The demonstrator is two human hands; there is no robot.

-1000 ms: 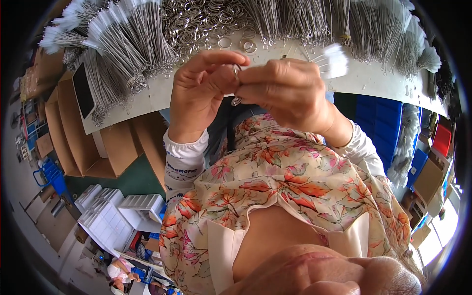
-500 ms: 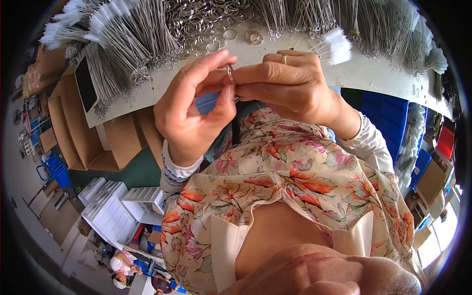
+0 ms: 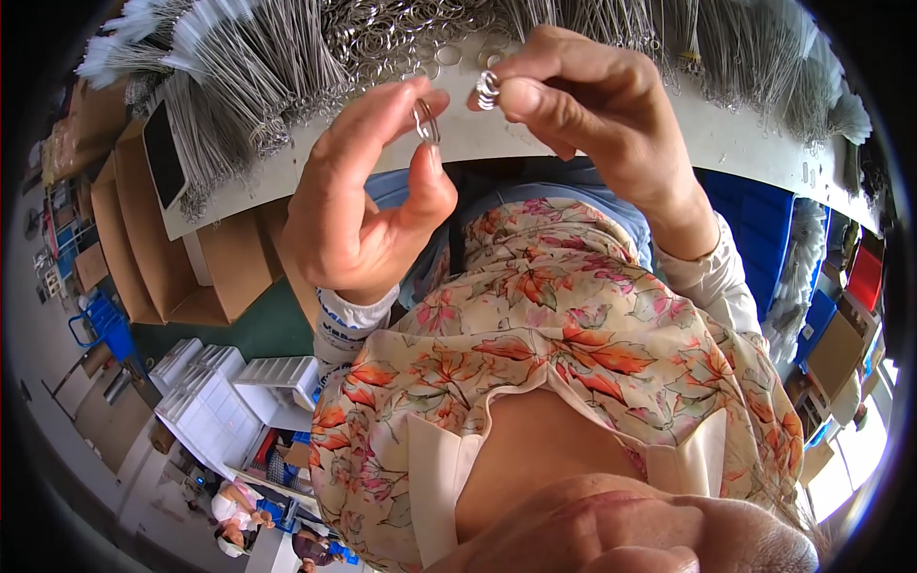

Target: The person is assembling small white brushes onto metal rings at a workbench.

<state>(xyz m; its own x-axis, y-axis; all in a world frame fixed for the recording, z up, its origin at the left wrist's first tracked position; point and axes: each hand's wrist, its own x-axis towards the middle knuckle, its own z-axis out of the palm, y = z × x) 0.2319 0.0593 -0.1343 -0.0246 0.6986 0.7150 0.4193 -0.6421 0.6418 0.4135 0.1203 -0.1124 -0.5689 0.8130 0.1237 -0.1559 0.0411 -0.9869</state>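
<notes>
My left hand [image 3: 358,191] pinches a shiny metal split ring [image 3: 426,122] between thumb and fingertips, over the near edge of the table. To its right, my right hand [image 3: 611,119] is closed with thumb and fingers on a small stack of metal wire loops [image 3: 487,91]. Whatever the loops join to is hidden behind that hand. The ring and the loops are apart, with a small gap between them. Beyond both hands, a pile of loose split rings [image 3: 411,38] lies on the white table [image 3: 697,124].
Bundles of wire-stemmed brushes with white bristles [image 3: 277,67] flank the ring pile. A dark phone [image 3: 165,153] rests at the table's left edge. Below stand an open cardboard box [image 3: 181,277] and white plastic crates [image 3: 215,411]. Blue bins [image 3: 745,229] are at right. Other people [image 3: 239,516] work far off.
My hands have separated; the right moved up and away, turning so its wire loops show. The ring stays in my left hand. White bristles beyond my right hand are out of sight now.
</notes>
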